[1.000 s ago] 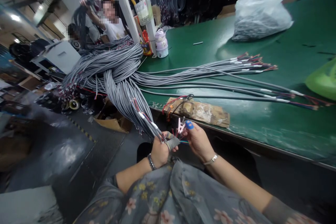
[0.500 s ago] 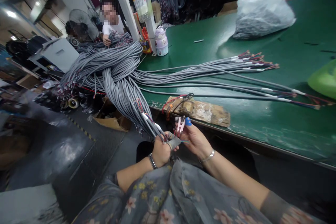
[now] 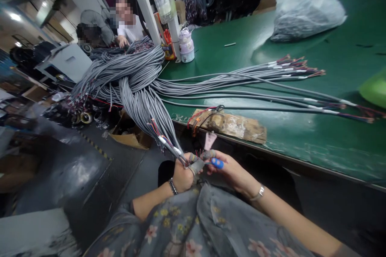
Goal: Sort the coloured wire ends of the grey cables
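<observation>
A thick bundle of round grey cables [image 3: 150, 108] slopes down to the left hand [image 3: 184, 173], closed around some of their ends. A pale pink plastic clip [image 3: 210, 141] shows just above the right hand [image 3: 233, 172], whose bent fingers' grip I cannot tell.

Head-worn camera, facing forward and down
It looks over the shirt [image 3: 169, 225], the left hand [image 3: 184, 174] and right hand [image 3: 233, 172] near, across the table [image 3: 232, 62] toward a person [image 3: 131, 31] farther off.
</observation>
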Demonstrator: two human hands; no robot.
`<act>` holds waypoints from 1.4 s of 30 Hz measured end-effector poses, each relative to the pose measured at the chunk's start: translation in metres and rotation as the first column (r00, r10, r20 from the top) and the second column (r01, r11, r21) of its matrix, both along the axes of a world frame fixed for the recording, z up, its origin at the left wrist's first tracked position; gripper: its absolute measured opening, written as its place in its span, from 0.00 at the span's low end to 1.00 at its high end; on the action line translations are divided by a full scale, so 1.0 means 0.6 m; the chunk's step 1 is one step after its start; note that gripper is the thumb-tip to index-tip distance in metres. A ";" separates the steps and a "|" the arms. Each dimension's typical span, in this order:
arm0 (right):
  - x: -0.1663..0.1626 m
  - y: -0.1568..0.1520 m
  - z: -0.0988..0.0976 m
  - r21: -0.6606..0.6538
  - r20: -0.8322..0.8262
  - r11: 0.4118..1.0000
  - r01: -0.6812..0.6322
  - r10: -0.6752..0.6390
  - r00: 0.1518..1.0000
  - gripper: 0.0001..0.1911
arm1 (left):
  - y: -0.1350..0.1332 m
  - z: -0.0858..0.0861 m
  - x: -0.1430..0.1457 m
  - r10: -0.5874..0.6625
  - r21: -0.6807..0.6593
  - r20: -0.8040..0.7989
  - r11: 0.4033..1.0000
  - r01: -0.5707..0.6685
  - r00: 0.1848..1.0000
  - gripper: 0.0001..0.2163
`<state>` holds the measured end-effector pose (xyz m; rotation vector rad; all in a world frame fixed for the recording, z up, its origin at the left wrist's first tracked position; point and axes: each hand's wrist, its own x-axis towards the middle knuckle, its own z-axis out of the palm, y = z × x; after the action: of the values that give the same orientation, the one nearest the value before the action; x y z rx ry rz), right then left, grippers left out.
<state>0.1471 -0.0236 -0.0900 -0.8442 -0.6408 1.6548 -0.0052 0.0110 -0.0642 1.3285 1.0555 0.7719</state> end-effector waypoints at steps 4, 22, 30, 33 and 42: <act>-0.006 -0.002 0.009 0.038 0.148 0.994 0.103 -0.108 0.983 0.16 | 0.002 0.002 0.002 -0.027 0.030 -0.018 0.999 0.028 0.999 0.19; 0.004 0.023 -0.009 -0.168 -0.089 0.952 0.256 -0.273 0.958 0.17 | 0.005 0.001 -0.005 -0.032 -0.043 0.049 0.998 0.035 0.998 0.17; 0.001 0.049 0.015 0.033 0.100 0.973 0.229 -0.231 0.968 0.23 | 0.014 -0.003 0.015 -0.007 -0.054 0.089 0.998 0.012 0.996 0.17; -0.001 0.051 0.016 0.095 0.243 0.933 0.346 -0.359 0.901 0.27 | 0.016 -0.004 0.019 -0.004 -0.063 0.105 0.998 0.011 0.994 0.17; -0.012 0.065 0.014 -0.070 -0.103 0.961 0.269 -0.275 0.956 0.27 | 0.020 -0.021 0.021 -0.050 -0.032 0.131 0.998 0.055 0.990 0.16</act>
<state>0.1398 0.0152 -0.0815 -0.8330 -0.3823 1.4623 0.0073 0.0232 -0.0769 1.2534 0.9232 0.7858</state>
